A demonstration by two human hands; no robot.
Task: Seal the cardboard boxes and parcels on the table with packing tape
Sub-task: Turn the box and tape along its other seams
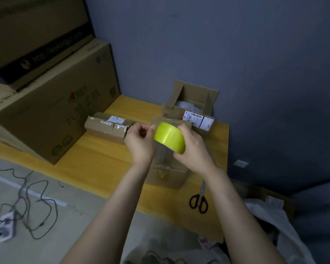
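Yellow wooden table (95, 168) stands against a blue-grey wall. Far left of the tape roll (169, 138) are large stacked cartons (51, 111), and nearer to it a small taped parcel (107, 126). The left hand (139, 141) pinches the roll's left edge, thumb against forefinger. The right hand (193, 149) grips the roll, fingers curled around it. Directly below the roll lies a closed box (168, 174); behind it to the right an open box (191, 103); right and nearer, black scissors (198, 201).
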